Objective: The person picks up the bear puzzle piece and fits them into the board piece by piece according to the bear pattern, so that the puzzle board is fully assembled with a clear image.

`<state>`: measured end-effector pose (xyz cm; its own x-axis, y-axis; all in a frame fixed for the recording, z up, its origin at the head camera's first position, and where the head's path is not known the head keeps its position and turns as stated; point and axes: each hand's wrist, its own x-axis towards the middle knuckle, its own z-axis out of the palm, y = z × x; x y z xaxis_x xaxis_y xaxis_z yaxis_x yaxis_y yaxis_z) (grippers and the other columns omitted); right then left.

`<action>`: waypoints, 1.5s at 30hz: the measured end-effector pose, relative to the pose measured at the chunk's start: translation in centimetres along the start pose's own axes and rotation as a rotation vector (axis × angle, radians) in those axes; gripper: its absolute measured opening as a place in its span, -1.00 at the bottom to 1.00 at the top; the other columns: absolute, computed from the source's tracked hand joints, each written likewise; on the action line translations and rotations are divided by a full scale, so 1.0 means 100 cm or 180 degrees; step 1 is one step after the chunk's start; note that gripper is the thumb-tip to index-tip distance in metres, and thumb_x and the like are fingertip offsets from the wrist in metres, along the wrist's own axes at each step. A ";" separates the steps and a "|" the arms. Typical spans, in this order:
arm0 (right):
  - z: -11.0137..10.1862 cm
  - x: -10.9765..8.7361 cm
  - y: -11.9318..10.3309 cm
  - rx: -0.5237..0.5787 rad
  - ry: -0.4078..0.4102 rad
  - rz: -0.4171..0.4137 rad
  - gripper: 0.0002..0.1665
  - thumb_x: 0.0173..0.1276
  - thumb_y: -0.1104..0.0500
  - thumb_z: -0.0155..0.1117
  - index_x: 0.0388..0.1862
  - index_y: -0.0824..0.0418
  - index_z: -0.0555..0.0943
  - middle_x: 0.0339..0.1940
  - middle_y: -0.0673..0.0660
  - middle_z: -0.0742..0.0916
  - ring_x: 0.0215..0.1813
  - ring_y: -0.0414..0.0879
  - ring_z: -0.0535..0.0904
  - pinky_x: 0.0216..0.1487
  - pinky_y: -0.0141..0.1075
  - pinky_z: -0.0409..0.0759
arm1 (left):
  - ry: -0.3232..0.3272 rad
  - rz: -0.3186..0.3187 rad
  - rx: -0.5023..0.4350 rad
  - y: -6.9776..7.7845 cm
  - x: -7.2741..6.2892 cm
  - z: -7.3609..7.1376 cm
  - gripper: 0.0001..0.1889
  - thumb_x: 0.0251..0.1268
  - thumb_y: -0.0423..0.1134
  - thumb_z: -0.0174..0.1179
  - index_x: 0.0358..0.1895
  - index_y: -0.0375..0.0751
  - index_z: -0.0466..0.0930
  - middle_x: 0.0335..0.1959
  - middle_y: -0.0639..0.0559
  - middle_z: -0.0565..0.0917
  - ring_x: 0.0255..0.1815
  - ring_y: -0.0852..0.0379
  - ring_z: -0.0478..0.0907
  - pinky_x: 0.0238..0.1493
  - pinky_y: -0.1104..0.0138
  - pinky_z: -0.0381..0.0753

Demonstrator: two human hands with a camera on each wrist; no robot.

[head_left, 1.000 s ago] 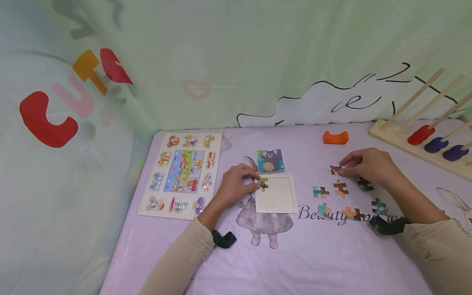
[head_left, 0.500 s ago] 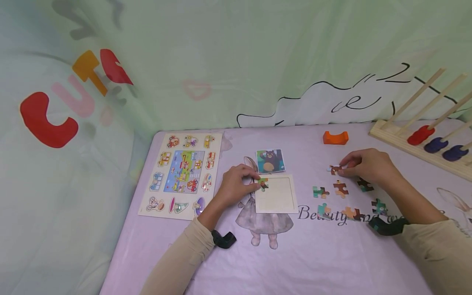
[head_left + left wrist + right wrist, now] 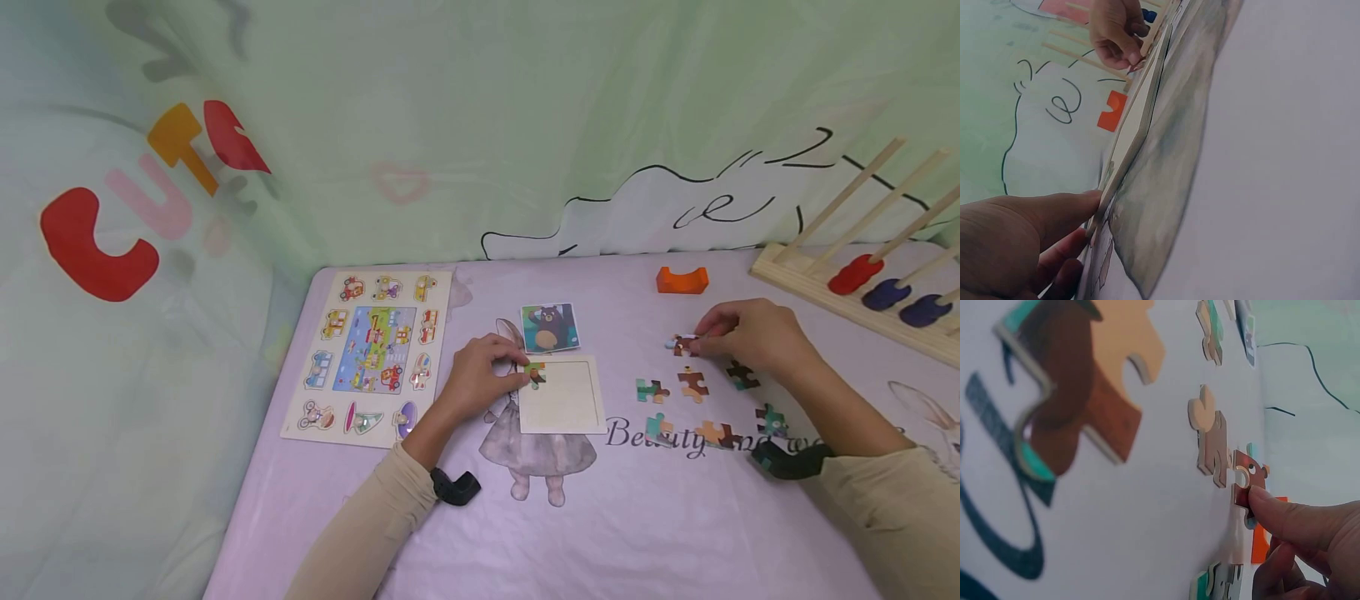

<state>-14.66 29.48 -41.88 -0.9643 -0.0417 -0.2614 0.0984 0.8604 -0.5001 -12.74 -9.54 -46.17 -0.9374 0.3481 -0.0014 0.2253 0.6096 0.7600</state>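
In the head view my right hand [image 3: 757,333] pinches a jigsaw puzzle piece [image 3: 683,344] with a brown bear's face by its right side. The right wrist view shows the thumb on that piece's face, the piece [image 3: 1248,481] tilted up. My left hand [image 3: 480,375] holds the upper left edge of a pale square puzzle board [image 3: 562,404], thumb on the rim and fingers at its side. One green and brown piece [image 3: 536,374] lies in the board's top left corner. Behind the board is a bear picture card [image 3: 551,327].
Several loose pieces, among them a brown one [image 3: 693,382] and a teal one [image 3: 658,428], lie right of the board. An orange block [image 3: 682,281] and a wooden peg rack [image 3: 862,304] with coloured beads stand behind. A vehicle puzzle board [image 3: 371,358] lies at left.
My right hand has shifted very slightly up and right, and the bear-face piece has tilted in its pinch. The left hand and the square board have stayed put.
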 end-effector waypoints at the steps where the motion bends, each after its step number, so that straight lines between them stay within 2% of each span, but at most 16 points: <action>1: 0.000 0.000 0.000 -0.0001 0.0004 0.0000 -0.63 0.25 -0.01 0.53 -0.12 0.22 0.70 -0.36 0.12 0.66 -0.20 0.10 0.47 -0.38 -0.21 0.41 | 0.0000 -0.0001 -0.0001 0.000 0.000 0.000 -0.81 0.18 -0.17 0.47 -0.15 -0.05 0.80 0.09 0.05 0.70 0.14 0.00 0.55 0.39 -0.06 0.31; 23: -0.007 -0.006 -0.007 0.0083 -0.0143 0.0059 -0.57 0.29 -0.07 0.49 -0.12 0.27 0.71 -0.34 0.15 0.66 -0.14 0.12 0.46 -0.33 -0.21 0.42 | 0.0003 -0.0009 0.0022 0.000 0.001 0.000 -0.80 0.19 -0.16 0.46 -0.13 -0.06 0.80 0.08 0.04 0.70 0.13 0.00 0.54 0.39 -0.06 0.29; 38: -0.007 -0.012 -0.023 0.0084 -0.0209 -0.0168 -0.61 0.28 -0.11 0.50 -0.18 0.18 0.72 -0.26 0.14 0.70 -0.08 0.13 0.46 -0.30 -0.22 0.44 | -0.0007 0.0010 -0.0003 -0.001 0.000 0.000 -0.81 0.20 -0.16 0.45 -0.13 -0.06 0.80 0.07 0.04 0.70 0.14 -0.01 0.55 0.39 -0.08 0.29; 45: -0.003 -0.013 -0.031 0.0149 -0.0322 -0.0214 -0.64 0.31 -0.08 0.48 -0.16 0.17 0.70 -0.32 0.07 0.72 -0.10 0.09 0.48 -0.27 -0.23 0.45 | -0.0018 0.0040 0.0001 -0.001 0.001 0.000 -0.81 0.20 -0.16 0.45 -0.13 -0.06 0.79 0.07 0.04 0.70 0.17 -0.02 0.55 0.40 -0.07 0.30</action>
<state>-13.76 26.97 -39.74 -0.9397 -0.1516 -0.3066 0.0479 0.8293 -0.5568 -12.89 -9.56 -46.23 -0.9330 0.3598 0.0043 0.2370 0.6054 0.7598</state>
